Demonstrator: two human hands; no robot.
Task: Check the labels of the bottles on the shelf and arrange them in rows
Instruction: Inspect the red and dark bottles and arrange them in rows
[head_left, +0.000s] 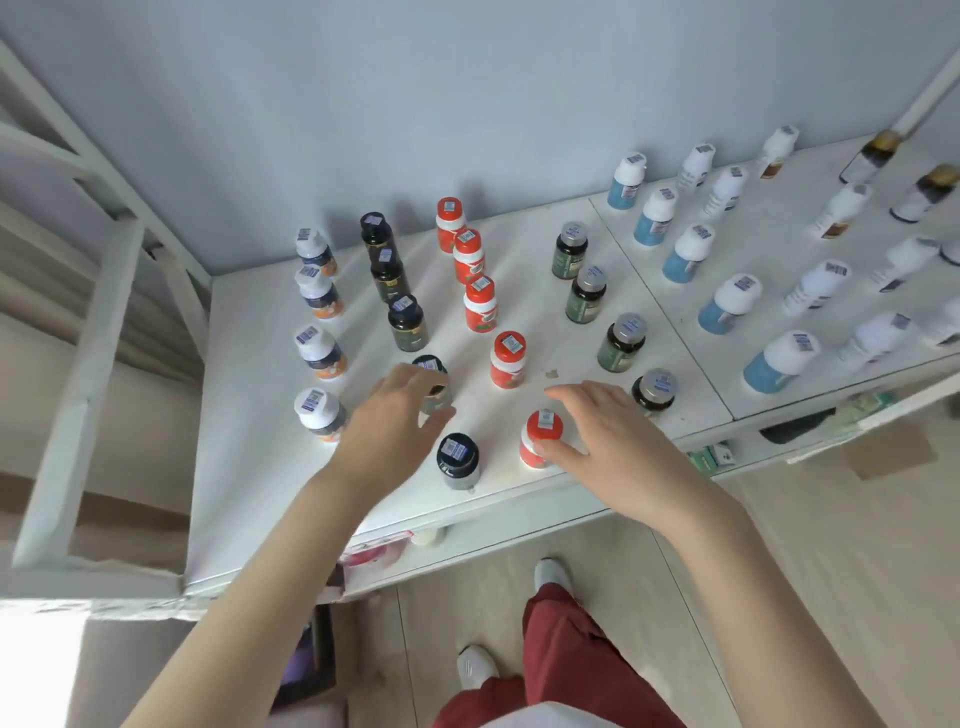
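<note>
Head view looks down on a white shelf (249, 467) where bottles stand upright in columns running away from the person (each cap carries a small printed sticker). At far left is a column of four white-capped bottles (317, 353) with dark, orange-marked labels. Next is the black-capped column (408, 322). The left hand (395, 421) curls its fingers and thumb round one black-capped bottle (431, 366) in it, partly hiding it, and the nearest black-lidded bottle (457, 460) stands just beside that hand's thumb. The red bottles (480, 304) form the next column. The right hand (613, 436) lies open with its fingers stretched forward, its thumb touching the side of the nearest red bottle (540, 439) close to the shelf's front edge. Beyond its fingers runs a column of grey-capped green bottles (621, 343). Further right stand blue bottles (727, 304) with white caps, then white bottles (815, 288), and blurred amber bottles (872, 153) at the far end.
</note>
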